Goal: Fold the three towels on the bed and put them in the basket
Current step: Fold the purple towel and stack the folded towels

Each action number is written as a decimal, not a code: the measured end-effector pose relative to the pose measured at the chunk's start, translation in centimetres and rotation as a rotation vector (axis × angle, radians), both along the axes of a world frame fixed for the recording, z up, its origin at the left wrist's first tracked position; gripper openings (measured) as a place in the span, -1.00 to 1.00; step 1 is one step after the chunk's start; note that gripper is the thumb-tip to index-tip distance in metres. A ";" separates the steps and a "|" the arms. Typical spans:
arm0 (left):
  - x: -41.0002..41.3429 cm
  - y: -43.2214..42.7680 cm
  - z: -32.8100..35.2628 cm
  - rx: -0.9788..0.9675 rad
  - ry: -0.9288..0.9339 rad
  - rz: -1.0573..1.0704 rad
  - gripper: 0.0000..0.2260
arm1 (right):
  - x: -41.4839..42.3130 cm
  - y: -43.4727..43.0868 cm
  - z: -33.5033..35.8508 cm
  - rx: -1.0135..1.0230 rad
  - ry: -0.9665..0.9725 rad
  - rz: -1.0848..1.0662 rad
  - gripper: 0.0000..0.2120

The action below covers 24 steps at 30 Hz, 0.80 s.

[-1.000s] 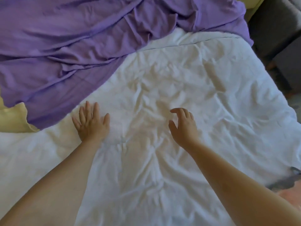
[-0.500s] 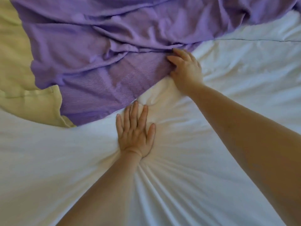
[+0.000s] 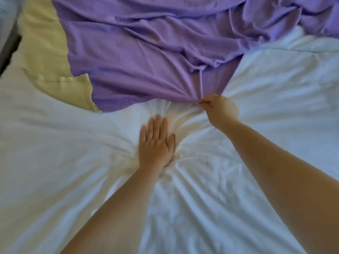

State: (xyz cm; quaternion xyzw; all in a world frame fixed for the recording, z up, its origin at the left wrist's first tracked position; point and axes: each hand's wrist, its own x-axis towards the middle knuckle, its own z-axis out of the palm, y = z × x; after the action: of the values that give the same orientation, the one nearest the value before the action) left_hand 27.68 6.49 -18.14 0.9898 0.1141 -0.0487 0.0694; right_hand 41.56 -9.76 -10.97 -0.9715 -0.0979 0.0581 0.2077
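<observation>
**Now gripping the purple towel's edge**

Nearest, two bare forearms reach forward over the white bedcover. The left hand lies flat on the cover, fingers straight and together. Its palm presses down so that creases fan out around it. Just beyond and to its right, the right hand is closed, its fingers curled round the near edge of the purple towel, bunching the cloth into folds at the grip. That towel spreads rumpled across the far part of the bed. A pale yellow towel lies at the far left, its right side tucked under the purple one.
</observation>
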 end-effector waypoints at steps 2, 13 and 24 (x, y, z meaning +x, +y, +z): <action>-3.1 -0.6 1.5 -0.016 0.097 -0.039 -0.41 | -3.2 -0.3 0.8 -0.003 0.036 0.019 -0.82; -11.3 0.0 17.4 -0.321 -0.245 -0.070 -0.63 | -18.6 -1.1 13.3 0.263 0.010 0.078 -0.82; -15.9 -5.3 37.2 -0.478 -0.383 -0.643 -0.83 | -30.1 -7.5 30.8 0.451 -0.038 0.074 -0.80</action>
State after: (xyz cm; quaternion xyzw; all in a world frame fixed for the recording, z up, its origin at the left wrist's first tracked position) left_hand 11.77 1.20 19.04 0.9223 -0.2289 0.0915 0.2975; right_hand 11.46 -17.21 19.79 -0.8972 -0.1481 0.0240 0.4153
